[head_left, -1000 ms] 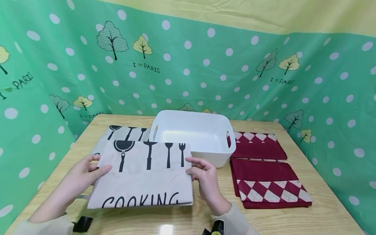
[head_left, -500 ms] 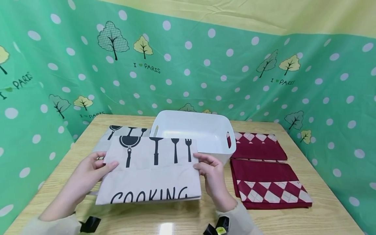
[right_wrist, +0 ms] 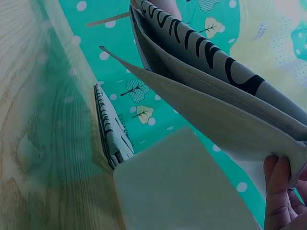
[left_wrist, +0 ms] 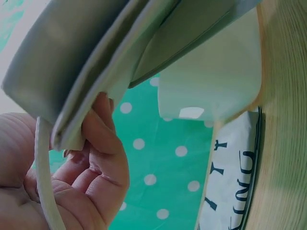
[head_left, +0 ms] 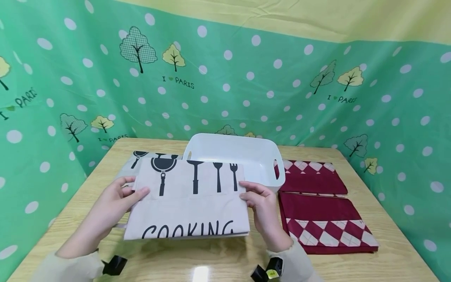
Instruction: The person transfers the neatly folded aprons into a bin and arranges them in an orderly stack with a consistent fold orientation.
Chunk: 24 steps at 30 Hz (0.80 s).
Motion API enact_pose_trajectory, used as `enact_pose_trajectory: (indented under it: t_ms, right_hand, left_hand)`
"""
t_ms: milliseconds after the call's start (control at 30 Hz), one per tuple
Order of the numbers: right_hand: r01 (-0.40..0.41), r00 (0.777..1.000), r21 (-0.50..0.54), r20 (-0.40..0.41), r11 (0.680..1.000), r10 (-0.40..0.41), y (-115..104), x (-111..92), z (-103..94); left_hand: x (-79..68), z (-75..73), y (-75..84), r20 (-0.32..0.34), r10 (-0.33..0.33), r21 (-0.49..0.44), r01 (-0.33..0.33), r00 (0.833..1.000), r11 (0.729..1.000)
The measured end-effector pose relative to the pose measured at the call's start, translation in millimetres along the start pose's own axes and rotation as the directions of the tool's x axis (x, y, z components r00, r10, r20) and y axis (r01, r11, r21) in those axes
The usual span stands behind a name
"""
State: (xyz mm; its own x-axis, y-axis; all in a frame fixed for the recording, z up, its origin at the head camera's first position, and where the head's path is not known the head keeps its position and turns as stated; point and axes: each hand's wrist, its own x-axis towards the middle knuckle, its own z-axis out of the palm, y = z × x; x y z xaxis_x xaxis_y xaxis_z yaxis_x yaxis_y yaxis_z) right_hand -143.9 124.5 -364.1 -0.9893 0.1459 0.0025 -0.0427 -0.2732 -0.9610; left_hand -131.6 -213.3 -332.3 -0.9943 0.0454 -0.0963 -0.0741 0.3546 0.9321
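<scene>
Pinching opposite sides of the folded rectangular off-white cloth with black print (head_left: 190,209) in your left grip (head_left: 113,203) and right grip (head_left: 262,205), hold its gaping layers together and level.

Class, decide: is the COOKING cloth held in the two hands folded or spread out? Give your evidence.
Folded: the cloth shows several layers, one over another, along its edge in both wrist views.

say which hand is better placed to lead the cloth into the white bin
Probably the right hand: it pinches the folded cloth nearer the white bin; the left hand grips the farther side.
</scene>
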Motion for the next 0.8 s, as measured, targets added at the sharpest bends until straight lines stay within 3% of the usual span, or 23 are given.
enact_pose_trajectory:
  t_ms: [500,800]
  right_hand:
    - [0.006,1.000,-0.008,0.007,1.000,-0.006,-21,7,-6.7]
    - [0.027,0.999,-0.046,0.025,0.999,-0.026,-36,11,-14.2]
  left_hand:
    - [2.6,7.9,8.7,-0.010,0.045,-0.080,-0.045,0.999,0.996]
    - [2.2,9.3,20.5,0.050,0.109,-0.079,-0.105,0.993,0.991]
